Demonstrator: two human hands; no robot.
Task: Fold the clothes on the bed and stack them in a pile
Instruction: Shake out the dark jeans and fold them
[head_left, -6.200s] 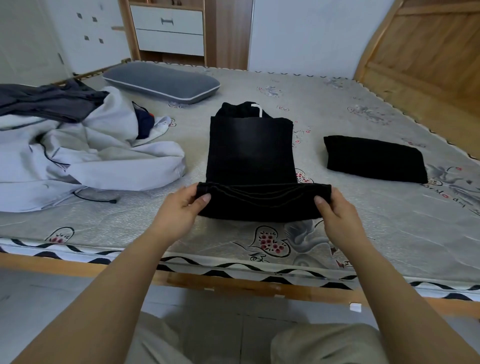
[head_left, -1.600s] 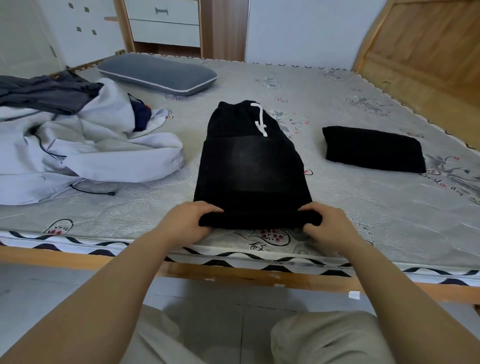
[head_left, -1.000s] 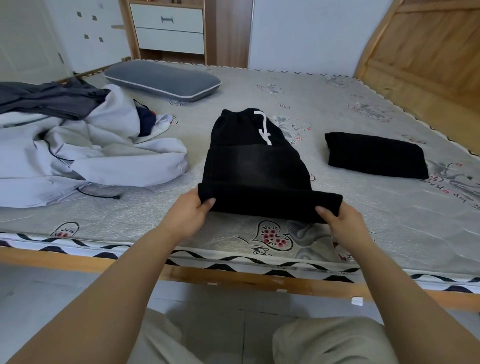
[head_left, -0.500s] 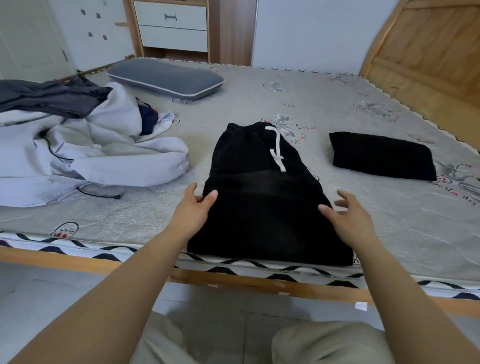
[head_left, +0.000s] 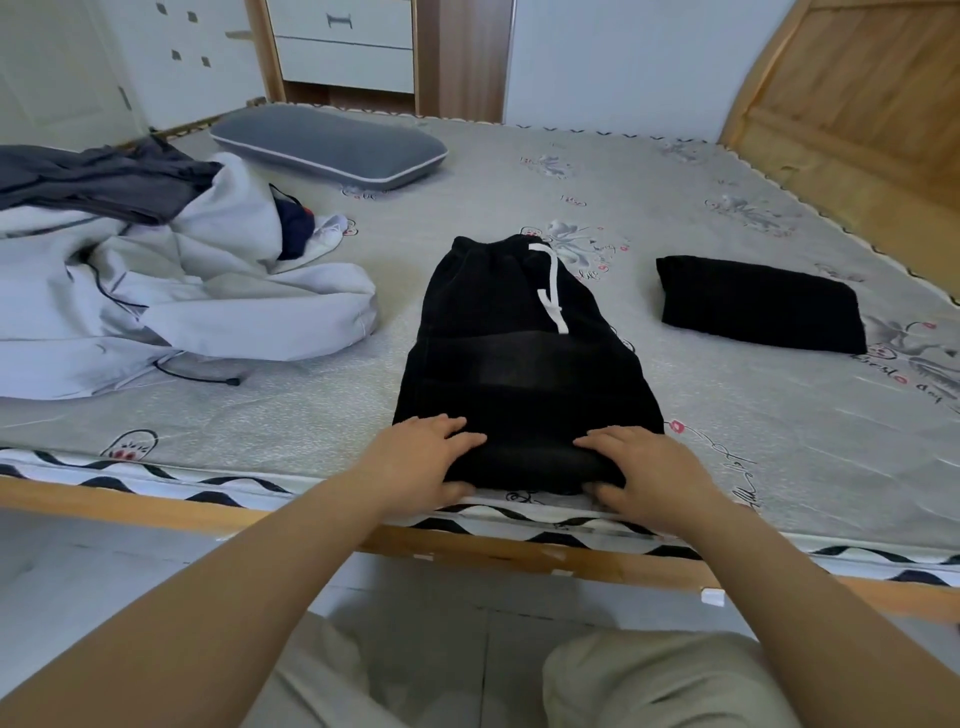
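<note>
Two hands gripped the near edge of the black trousers (head_left: 524, 374), which lay partly folded near the front edge of the bed (head_left: 727, 441). I saw my left hand (head_left: 421, 467) at the trousers' near-left corner, fingers curled over the top of the fold and thumb tucked underneath. My right hand (head_left: 641, 475) held the near-right corner the same way, fingers on top and thumb below. The waistband end, with its white drawstring (head_left: 551, 291), pointed away from me.

To the right of the trousers, apart from them, a folded black garment (head_left: 758, 306) lay flat on the mattress. To the left of the trousers sat a loose heap of light grey clothing (head_left: 156, 291), with a dark grey garment (head_left: 98, 179) draped over its far side and a bit of navy fabric (head_left: 293, 223) showing in its folds. A thin black cord (head_left: 202, 375) trailed from that heap toward me. Beyond the trousers and to the left, a grey pillow (head_left: 332, 148) rested near the far edge of the bed. A wooden headboard (head_left: 852, 93) rose at the far right.
</note>
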